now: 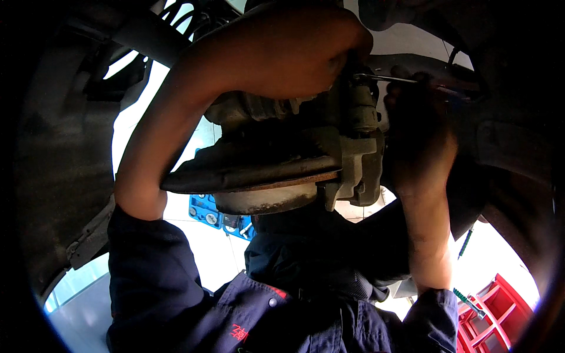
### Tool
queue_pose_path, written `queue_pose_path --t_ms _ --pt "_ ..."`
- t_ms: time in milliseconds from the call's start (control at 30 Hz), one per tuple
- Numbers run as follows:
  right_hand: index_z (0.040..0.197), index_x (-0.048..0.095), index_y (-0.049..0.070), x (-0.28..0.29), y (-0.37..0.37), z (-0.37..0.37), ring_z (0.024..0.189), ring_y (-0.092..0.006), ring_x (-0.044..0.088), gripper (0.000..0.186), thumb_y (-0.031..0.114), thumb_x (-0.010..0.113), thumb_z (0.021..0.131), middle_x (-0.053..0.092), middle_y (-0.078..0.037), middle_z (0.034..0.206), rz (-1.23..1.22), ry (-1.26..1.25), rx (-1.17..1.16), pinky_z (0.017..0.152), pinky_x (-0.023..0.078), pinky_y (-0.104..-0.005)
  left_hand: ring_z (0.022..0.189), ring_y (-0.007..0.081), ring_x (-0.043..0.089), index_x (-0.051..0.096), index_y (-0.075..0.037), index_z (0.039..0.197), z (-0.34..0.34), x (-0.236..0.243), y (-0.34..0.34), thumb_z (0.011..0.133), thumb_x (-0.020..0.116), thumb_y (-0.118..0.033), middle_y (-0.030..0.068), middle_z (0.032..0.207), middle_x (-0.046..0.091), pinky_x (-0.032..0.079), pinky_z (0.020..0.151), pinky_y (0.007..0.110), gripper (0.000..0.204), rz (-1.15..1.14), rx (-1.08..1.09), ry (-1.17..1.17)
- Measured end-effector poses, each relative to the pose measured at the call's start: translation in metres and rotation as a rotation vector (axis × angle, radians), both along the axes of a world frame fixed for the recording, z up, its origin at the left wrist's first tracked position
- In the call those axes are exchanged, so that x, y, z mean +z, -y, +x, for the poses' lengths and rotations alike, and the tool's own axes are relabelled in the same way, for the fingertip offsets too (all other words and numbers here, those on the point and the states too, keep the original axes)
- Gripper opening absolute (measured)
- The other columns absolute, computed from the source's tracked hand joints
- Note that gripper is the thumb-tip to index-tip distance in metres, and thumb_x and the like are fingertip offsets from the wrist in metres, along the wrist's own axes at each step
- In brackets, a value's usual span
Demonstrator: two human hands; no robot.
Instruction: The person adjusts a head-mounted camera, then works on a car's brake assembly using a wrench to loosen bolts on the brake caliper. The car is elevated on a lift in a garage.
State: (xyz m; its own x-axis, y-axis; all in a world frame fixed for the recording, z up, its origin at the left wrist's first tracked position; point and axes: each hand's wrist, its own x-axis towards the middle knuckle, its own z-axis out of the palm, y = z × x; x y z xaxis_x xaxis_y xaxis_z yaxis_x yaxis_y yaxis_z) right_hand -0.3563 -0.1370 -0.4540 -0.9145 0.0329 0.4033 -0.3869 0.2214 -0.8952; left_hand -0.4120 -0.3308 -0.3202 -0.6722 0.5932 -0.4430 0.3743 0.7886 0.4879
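Observation:
My left hand [318, 56] arches over a brake assembly, fingers curled down beside the caliper's upper bolt area; what they grip is hidden. A thin metal wrench [391, 78] runs from there rightward. My right hand [424, 141] is closed around its right part, fingers in deep shadow. Below my hands are the brake caliper [360, 162] with a cylindrical pin housing [364, 113] and the dark brake disc [253, 176], seen edge-on, its lower rim pale and worn.
Dark wheel-arch liner [59, 147] surrounds both sides; a coil spring [176, 16] shows at top left. Below lie a blue tool case [206, 209], a red plastic tray [488, 312] and a green-handled tool [471, 300]. My dark-clothed legs and torso fill the lower middle.

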Motion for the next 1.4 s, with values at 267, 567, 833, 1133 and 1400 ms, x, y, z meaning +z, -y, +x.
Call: queue_pose_path --t_ms 267,567,833,1133,1400 --pt "0.115 0.056 -0.002 0.018 0.000 0.014 0.095 -0.0196 0.063 0.023 0.002 0.056 0.093 0.064 -0.017 0.108 0.044 -0.393 0.255 0.081 0.051 -0.0285 0.088 0.0292 0.063 0.059 0.005 0.112 0.002 -0.012 0.017 0.084 0.053 -0.004 0.0200 0.096 0.065 0.051 0.080 0.039 0.029 0.162 -0.135 -0.091" --pt "0.117 0.056 0.001 0.001 -0.007 -0.002 0.102 -0.0216 0.061 0.026 0.015 0.042 0.101 0.062 -0.015 0.111 -1.045 0.480 0.319 0.088 0.051 -0.0292 0.084 0.0265 0.063 0.059 0.006 0.111 -0.004 -0.004 -0.005 0.085 0.051 -0.003 0.0193 0.092 0.064 0.051 0.077 0.038 0.029 -0.015 0.031 0.064" --pt "0.111 0.058 -0.001 0.018 0.003 0.004 0.089 -0.0187 0.063 0.018 0.004 0.047 0.097 0.063 -0.014 0.104 -0.383 0.170 0.223 0.073 0.052 -0.0287 0.086 0.0282 0.063 0.058 0.005 0.112 -0.006 -0.001 -0.009 0.084 0.052 -0.003 0.0197 0.094 0.065 0.051 0.079 0.039 0.030 -0.066 0.052 0.083" --pt "0.118 0.054 -0.003 0.021 -0.002 0.021 0.099 -0.0190 0.061 0.022 0.006 0.048 0.098 0.062 -0.017 0.113 -0.009 -0.293 0.240 0.091 0.048 -0.0299 0.094 0.0303 0.064 0.058 0.006 0.116 -0.011 -0.034 0.017 0.085 0.052 -0.004 0.0225 0.102 0.065 0.052 0.083 0.040 0.033 0.202 -0.133 -0.069" --pt "0.115 0.053 -0.002 0.002 -0.006 -0.001 0.102 -0.0205 0.059 0.022 0.009 0.041 0.100 0.058 -0.018 0.115 -1.161 0.523 0.422 0.086 0.051 -0.0267 0.089 0.0270 0.064 0.058 0.006 0.114 -0.005 -0.003 -0.004 0.086 0.053 -0.005 0.0195 0.096 0.065 0.051 0.081 0.039 0.030 0.000 0.039 0.109"
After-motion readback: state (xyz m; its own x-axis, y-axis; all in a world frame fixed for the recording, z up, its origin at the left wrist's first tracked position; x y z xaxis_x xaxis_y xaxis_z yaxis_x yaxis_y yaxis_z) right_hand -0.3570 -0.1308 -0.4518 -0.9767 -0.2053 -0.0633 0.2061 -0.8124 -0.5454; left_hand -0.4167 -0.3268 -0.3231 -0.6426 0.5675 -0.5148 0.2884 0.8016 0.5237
